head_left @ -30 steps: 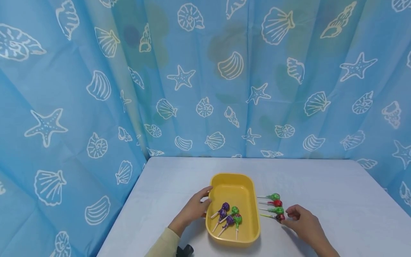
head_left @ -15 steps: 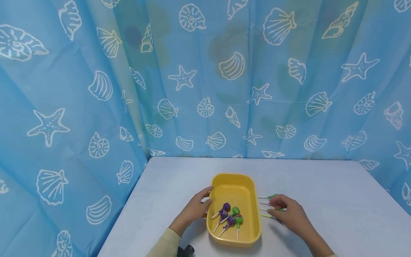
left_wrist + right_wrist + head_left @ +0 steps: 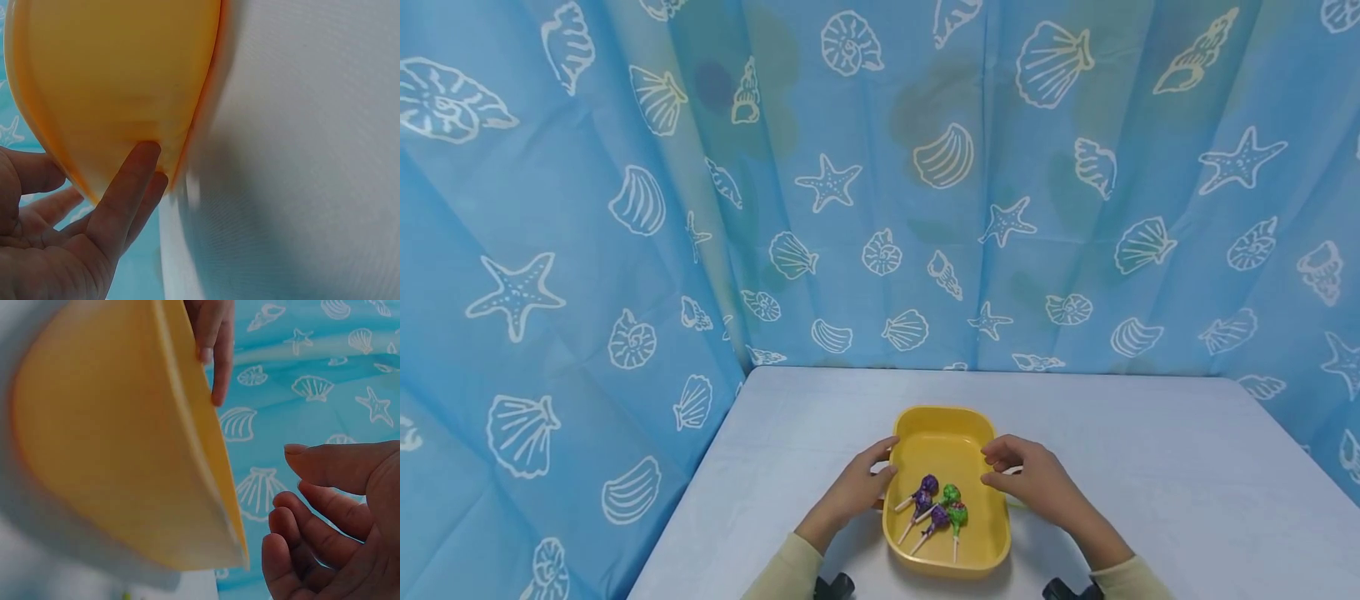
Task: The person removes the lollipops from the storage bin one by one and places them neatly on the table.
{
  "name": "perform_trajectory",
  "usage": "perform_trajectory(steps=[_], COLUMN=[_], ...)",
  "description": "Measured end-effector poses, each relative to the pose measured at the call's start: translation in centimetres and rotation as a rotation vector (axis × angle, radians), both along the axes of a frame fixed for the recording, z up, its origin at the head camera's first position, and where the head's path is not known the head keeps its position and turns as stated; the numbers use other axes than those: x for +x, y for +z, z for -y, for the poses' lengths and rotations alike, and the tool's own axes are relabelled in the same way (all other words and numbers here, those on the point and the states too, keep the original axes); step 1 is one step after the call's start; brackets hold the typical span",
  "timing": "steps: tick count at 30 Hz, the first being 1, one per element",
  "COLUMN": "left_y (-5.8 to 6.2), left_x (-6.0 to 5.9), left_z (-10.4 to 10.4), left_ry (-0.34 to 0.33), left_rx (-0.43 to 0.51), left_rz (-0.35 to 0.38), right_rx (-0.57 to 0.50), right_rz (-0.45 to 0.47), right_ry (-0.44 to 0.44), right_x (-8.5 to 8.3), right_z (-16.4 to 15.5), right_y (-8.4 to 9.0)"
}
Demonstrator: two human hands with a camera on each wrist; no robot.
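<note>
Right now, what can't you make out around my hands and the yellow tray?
Head view: where the pale green stick beside the yellow tray leads, hidden behind your right hand.
Head view: what the black object near your left sleeve is, cut off by the bottom edge.
Left wrist view: the lollipops, hidden by the tray's wall.
Right wrist view: a green speck, blurred and cut off by the bottom edge.

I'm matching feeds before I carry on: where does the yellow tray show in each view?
Head: the yellow tray sits at lower centre, between the left hand and the right hand.
Left wrist: upper left, cut by the top edge, with the left hand touching its outer wall.
Right wrist: left side to just past the middle, cut by the top edge.
Shared landmark: the blue shell-print curtain, behind the tray in all three.
</note>
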State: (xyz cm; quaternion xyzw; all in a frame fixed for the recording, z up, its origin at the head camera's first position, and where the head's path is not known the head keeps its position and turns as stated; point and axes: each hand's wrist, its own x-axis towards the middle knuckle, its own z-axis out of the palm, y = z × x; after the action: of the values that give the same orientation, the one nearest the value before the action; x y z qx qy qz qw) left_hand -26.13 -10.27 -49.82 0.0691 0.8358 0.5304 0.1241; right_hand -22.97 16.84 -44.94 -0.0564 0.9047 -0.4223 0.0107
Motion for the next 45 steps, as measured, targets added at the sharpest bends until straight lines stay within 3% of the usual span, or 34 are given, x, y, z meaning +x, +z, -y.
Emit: perform_trajectory(steps=[9, 18, 25, 35, 45], left_y=[0.0, 0.1, 0.0, -0.2, -0.2], left_x=[0.0, 0.1, 0.0, -0.2, -0.2], left_z=[0.0, -0.1, 0.0, 0.2, 0.3], left_ry=[0.001, 0.001, -0.003, -0.032, -0.033], left_rx=[0.002, 0.006, 0.008, 0.035, 0.035], left_rz=[0.002, 0.001, -0.003, -0.004, -0.005], right_rx=[-0.023, -0.062, -0.086, -0.005, 0.047], right_rz=[-0.006, -0.017, 0.031, 0.111, 0.178], right_ry=[0.067, 0.145, 0.16, 0.167, 0.272], right_x=[-1.5, -2.8, -3.6, -4.7, -5.8], right_z=[1.9, 3.0, 4.0, 5.6, 6.0], right_y=[0.5, -0.1, -0.6, -1.4, -2.1])
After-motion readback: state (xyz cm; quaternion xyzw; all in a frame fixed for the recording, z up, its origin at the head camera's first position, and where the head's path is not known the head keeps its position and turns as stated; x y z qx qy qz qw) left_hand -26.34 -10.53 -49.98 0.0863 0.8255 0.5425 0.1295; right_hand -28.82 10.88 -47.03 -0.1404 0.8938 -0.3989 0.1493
